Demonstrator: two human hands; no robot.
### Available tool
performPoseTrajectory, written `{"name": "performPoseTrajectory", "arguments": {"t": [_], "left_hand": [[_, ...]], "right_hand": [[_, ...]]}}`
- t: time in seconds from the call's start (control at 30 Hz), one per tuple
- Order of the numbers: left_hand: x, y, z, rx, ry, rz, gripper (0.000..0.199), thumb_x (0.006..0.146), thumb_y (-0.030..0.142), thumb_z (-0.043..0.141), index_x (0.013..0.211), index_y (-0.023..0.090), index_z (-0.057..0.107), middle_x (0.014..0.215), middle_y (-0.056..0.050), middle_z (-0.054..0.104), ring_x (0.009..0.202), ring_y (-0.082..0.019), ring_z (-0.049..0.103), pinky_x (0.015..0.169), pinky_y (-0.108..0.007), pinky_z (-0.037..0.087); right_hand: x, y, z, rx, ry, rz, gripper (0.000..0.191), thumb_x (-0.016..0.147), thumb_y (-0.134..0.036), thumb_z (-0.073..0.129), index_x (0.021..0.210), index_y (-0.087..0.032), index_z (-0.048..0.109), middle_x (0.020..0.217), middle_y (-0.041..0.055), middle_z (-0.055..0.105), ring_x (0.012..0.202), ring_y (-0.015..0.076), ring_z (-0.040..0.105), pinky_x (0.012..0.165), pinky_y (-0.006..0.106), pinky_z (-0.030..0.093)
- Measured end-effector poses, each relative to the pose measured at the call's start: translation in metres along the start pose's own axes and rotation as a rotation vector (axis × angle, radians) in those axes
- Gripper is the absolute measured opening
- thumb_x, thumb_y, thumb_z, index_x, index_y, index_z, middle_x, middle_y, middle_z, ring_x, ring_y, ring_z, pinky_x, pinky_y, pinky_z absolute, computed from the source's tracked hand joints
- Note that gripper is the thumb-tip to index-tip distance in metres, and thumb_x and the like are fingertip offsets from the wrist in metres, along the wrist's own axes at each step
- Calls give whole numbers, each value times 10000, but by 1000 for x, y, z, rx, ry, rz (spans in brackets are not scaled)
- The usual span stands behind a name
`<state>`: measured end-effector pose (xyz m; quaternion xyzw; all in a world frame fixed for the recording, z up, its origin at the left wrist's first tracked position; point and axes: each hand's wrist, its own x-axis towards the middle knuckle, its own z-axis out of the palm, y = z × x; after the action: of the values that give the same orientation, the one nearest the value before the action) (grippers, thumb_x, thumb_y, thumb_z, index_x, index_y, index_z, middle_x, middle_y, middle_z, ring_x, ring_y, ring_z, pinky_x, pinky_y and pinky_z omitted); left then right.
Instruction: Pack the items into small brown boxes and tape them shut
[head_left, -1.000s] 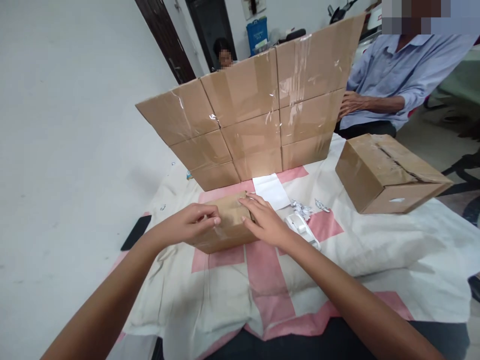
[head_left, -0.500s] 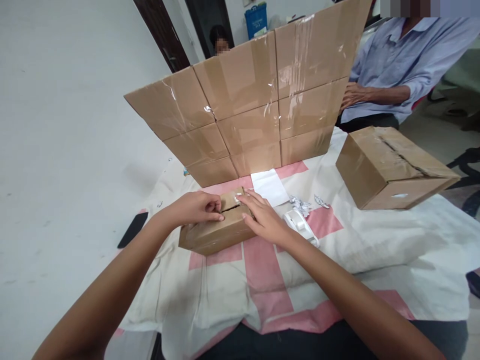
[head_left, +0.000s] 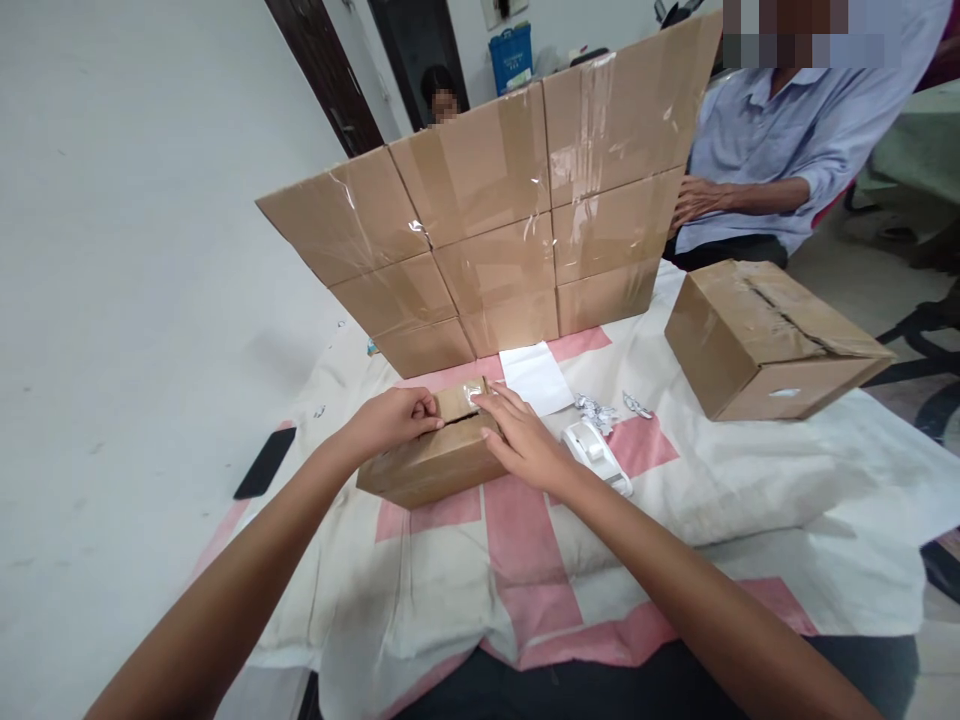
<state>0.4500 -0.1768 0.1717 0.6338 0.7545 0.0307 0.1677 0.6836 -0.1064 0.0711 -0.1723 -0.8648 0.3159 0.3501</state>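
A small closed cardboard box (head_left: 435,470) lies on the cloth in front of me, with a dark slit along its top and a shiny strip of clear tape (head_left: 472,393) near its far end. My left hand (head_left: 394,418) rests on the top with fingers curled in a pinch beside the slit; what they grip, if anything, is too small to make out. Across the right end of the top lies my right hand (head_left: 525,440), fingers stretched out and touching the tape and edge. A white tape dispenser (head_left: 596,455) sits just right of that hand.
A tall cardboard panel (head_left: 495,260) stands behind the box. Crumpled silvery scraps (head_left: 596,412), white paper (head_left: 535,378) and a black phone-like slab (head_left: 265,463) lie around. A larger carton (head_left: 765,350) stands right, near a seated person (head_left: 780,150). Another person is partly hidden behind the panel.
The camera view has shifted slightly, so the panel and larger carton appear a little lower and the carton further left. Both hands keep nearly the same place on the box.
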Motion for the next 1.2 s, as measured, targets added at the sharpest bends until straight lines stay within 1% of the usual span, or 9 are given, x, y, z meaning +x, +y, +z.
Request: {"name": "performPoseTrajectory", "arguments": {"t": [0.23, 0.4, 0.47, 0.53, 0.63, 0.73, 0.87, 1.0, 1.2], "left_hand": [[-1, 4, 5, 9, 18, 24, 264, 916, 492, 507, 823, 250, 558, 748, 19, 633, 685, -179, 565, 608, -280, 338], [-8, 3, 4, 110, 63, -1, 229, 939, 453, 469, 851, 261, 558, 788, 7, 664, 695, -198, 580, 596, -287, 314], [-16, 14, 7, 137, 176, -35, 236, 950, 451, 456, 855, 263, 564, 783, 4, 669, 672, -200, 571, 577, -290, 299], [-26, 36, 17, 109, 352, -20, 233, 961, 453, 457, 884, 264, 569, 739, 8, 645, 639, -192, 551, 569, -292, 296], [-32, 85, 51, -91, 528, 194, 206, 974, 419, 490, 912, 255, 599, 720, 16, 629, 647, -167, 561, 623, -290, 359], [-14, 135, 98, -383, 447, 403, 194, 980, 376, 502, 905, 243, 622, 788, -1, 675, 700, -153, 597, 688, -286, 412], [37, 177, 146, -779, 376, 332, 192, 944, 391, 532, 839, 235, 573, 718, 11, 592, 678, -149, 547, 682, -281, 426], [78, 184, 163, -925, 451, 228, 178, 960, 376, 457, 873, 228, 503, 810, -10, 590, 769, -153, 575, 725, -265, 470], [97, 168, 176, -983, 468, 166, 186, 948, 393, 494, 863, 230, 525, 846, -17, 624, 823, -166, 601, 784, -275, 504]], "right_hand": [[-1, -8, -2, 7, -17, 17, 444, 1039, -294, 438, 1471, -193, 458, 1554, 129, 509, 1554, 276, 289, 1206, 530, 350], [-12, 10, -40, -72, 99, 16, 385, 1027, -300, 475, 1391, -209, 564, 1432, 106, 624, 1381, 258, 518, 1142, 475, 422], [-22, 31, -68, -156, 196, 166, 316, 1012, -268, 477, 1263, -202, 657, 1295, 93, 701, 1260, 245, 597, 1088, 425, 466], [-36, 55, -97, -297, 210, 431, 310, 992, -218, 473, 1206, -199, 697, 1240, 82, 727, 1189, 235, 630, 1056, 377, 479], [-54, 84, -125, -461, 146, 753, 359, 948, -142, 468, 1190, -179, 730, 1239, 117, 732, 1124, 267, 662, 1003, 382, 490], [-66, 101, -131, -528, 96, 848, 364, 918, -114, 484, 1153, -157, 758, 1191, 163, 731, 1111, 304, 661, 969, 397, 487], [-70, 110, -124, -594, 33, 877, 308, 900, -145, 565, 1147, -160, 749, 1213, 170, 685, 1143, 296, 622, 981, 371, 463], [-70, 111, -120, -616, 7, 874, 200, 882, -131, 576, 993, -150, 742, 1117, 164, 686, 1137, 295, 601, 939, 343, 457], [-68, 106, -123, -578, 71, 868, 278, 928, -85, 457, 1059, -181, 683, 956, 105, 738, 886, 229, 670, 740, 284, 447]]}}
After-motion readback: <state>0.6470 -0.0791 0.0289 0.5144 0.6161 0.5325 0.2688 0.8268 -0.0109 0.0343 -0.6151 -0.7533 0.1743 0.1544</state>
